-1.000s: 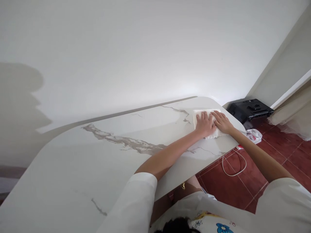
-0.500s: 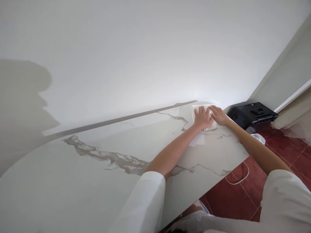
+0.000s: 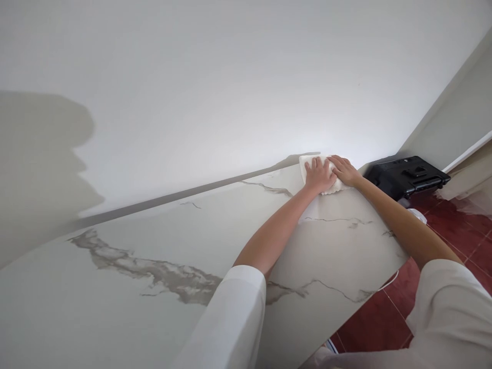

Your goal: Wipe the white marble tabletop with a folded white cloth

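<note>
A white cloth (image 3: pixel 335 186) lies at the far end of the white marble-patterned tabletop (image 3: pixel 184 230), close to the wall. My left hand (image 3: pixel 319 175) presses flat on it, fingers spread and palm down. Just right of it, my right hand (image 3: pixel 344 170) also rests on the cloth with outstretched fingers, its fingertips near the far edge. The two hands touch or nearly touch, and both arms reach forward over the table. Part of the cloth is hidden beneath the hands.
A white wall (image 3: pixel 215 92) runs behind the table, with a narrow gap along the edge. On the red tiled floor (image 3: pixel 380 323), a black case (image 3: pixel 413 177) stands at the right. Near it are a white item (image 3: pixel 417 215) and a pale curtain (image 3: pixel 471 177).
Both hands and the cloth have slid away from me, closer to the wall, and the cloth now covers part of the far edge. The view has shifted slightly.
</note>
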{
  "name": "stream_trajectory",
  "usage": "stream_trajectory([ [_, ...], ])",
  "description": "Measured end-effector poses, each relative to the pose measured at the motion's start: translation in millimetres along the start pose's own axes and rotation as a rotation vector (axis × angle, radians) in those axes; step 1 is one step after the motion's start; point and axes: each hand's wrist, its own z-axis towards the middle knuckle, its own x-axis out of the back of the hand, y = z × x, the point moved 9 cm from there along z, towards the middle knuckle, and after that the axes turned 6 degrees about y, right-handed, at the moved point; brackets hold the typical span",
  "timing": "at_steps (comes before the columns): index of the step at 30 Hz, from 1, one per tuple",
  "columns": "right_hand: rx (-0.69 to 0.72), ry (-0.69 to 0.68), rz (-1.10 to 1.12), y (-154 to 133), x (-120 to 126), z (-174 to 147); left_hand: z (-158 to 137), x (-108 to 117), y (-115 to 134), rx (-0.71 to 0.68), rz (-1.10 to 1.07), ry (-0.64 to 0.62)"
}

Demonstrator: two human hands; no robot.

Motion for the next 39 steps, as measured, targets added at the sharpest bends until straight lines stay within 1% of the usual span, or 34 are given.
stream_trajectory([
  [6, -0.002, -0.008, 0.01, -5.7, 5.1, -5.9, 1.4, -0.5, 0.1, -0.019, 0.008, -0.009],
  [12, -0.017, -0.021, -0.044, -7.8, 14.5, -29.1, -13.6, 2.8, 17.5, -0.056, -0.003, -0.014],
  [15, 0.017, -0.009, -0.054, -11.0, 23.3, -48.5, -25.7, 3.1, 33.0, -0.073, 0.0, -0.022],
  [20, -0.007, 0.009, -0.051, -12.2, 38.9, -87.1, -49.1, 4.1, 62.1, -0.101, -0.002, -0.037],
  [26, -0.004, 0.078, -0.083, -22.3, 61.5, -142.7, -82.3, 8.0, 99.0, -0.198, -0.008, -0.03],
  [30, 0.001, 0.094, -0.137, -29.1, 74.0, -176.5, -102.3, 11.5, 121.2, -0.257, -0.009, -0.008],
  [34, 0.03, 0.123, -0.177, -37.3, 83.4, -200.0, -116.7, 14.8, 136.8, -0.285, -0.024, -0.009],
  [39, 0.085, 0.202, -0.227, -53.5, 90.5, -219.4, -131.7, 19.8, 144.6, -0.306, -0.031, -0.016],
])
